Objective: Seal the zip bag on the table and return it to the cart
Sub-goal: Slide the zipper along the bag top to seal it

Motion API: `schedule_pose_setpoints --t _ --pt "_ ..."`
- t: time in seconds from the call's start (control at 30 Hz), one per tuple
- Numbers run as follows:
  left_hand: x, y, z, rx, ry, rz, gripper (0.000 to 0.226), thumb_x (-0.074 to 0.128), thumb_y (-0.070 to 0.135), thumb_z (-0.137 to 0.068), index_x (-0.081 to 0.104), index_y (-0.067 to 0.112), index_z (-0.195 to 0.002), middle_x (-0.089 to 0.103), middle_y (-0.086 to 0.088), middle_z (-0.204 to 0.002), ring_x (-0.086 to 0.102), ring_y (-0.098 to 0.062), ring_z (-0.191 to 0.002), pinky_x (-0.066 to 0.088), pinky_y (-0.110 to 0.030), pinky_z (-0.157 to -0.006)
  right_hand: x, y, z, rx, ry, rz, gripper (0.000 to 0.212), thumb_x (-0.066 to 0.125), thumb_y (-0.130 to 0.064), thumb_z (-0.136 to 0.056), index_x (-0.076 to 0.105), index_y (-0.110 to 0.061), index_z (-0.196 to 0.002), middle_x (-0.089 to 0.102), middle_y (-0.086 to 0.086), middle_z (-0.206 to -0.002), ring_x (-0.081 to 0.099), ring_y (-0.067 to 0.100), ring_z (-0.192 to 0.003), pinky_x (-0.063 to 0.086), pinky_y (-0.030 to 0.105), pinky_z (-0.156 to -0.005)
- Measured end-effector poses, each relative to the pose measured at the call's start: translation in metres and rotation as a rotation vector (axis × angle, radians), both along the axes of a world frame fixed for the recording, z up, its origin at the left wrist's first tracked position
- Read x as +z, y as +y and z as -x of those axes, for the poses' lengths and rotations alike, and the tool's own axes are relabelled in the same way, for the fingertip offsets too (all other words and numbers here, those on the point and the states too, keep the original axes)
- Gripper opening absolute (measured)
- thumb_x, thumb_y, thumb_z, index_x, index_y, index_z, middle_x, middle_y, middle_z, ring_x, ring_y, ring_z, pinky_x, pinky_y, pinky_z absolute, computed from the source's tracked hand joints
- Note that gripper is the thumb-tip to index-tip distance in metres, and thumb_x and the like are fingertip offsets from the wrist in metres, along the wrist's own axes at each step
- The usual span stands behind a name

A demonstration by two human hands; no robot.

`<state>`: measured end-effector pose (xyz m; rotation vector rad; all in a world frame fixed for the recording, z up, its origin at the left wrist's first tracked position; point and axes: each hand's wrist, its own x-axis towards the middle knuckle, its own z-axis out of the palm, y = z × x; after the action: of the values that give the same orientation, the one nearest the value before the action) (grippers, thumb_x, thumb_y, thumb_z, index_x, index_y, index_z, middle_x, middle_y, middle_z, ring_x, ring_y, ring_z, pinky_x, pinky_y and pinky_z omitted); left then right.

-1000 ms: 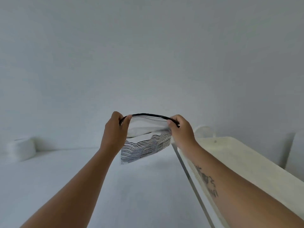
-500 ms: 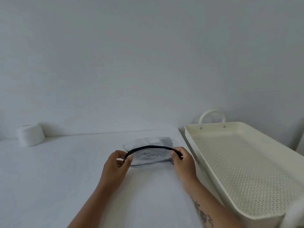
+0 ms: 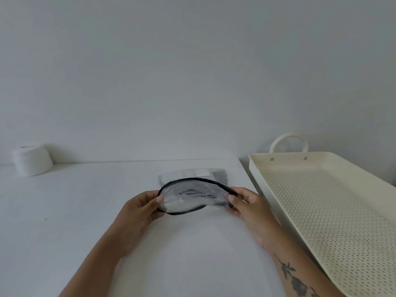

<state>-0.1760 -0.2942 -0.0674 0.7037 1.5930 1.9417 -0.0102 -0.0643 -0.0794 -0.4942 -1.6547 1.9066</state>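
A clear zip bag with a black zip rim lies on the white table, its mouth gaping open toward me. Something with black and white stripes shows inside it. My left hand pinches the left end of the rim. The right end is held by my right hand. The cream perforated cart tray stands just right of the bag, with nothing in it.
A white roll sits at the table's far left against the grey wall. The cart tray has a looped handle at its far end. The table's right edge runs close beside the tray.
Both hands brought the bag down from mid-air onto the table. Its mouth has spread wider into an open oval. My view tilted down, and the cart tray now shows fully.
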Motion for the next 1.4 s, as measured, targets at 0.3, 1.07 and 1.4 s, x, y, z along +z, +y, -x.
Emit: schedule_pose_setpoints --t 0.3,1.07,1.4 --pt "-0.002 0.007 -0.001 0.116 0.121 0.090 0.022 0.078 0.024 -0.076 0.068 0.008 -0.088 0.066 -0.008 -0.081 0.065 -0.016 -0.069 0.054 -0.029 -0.066 -0.001 -0.002 0.003 -0.202 -0.017 -0.117 0.015 0.066 -0.007 -0.088 0.074 -0.019 -0.093 0.065 0.005 -0.079 0.066 0.015 -0.071 0.057 0.028 -0.076" --pt "0.009 0.011 -0.016 0.306 0.251 0.074 0.010 0.070 0.038 -0.084 0.067 0.034 -0.093 0.055 0.004 -0.089 0.066 -0.012 -0.069 0.054 -0.028 -0.069 0.007 -0.013 -0.003 -0.212 0.022 -0.100 0.012 0.069 -0.017 -0.087 0.072 -0.017 -0.099 0.069 0.003 -0.097 0.070 0.009 -0.077 0.059 0.027 -0.077" --pt "0.006 0.026 -0.025 0.530 0.515 0.146 0.024 0.070 0.016 -0.085 0.068 0.036 -0.073 0.053 0.006 -0.082 0.049 -0.003 -0.056 0.039 -0.010 -0.050 0.002 -0.019 0.003 -0.529 -0.175 -0.764 0.034 0.057 0.010 -0.080 0.058 -0.023 -0.077 0.054 -0.005 -0.088 0.054 -0.001 -0.079 0.038 0.010 -0.059"
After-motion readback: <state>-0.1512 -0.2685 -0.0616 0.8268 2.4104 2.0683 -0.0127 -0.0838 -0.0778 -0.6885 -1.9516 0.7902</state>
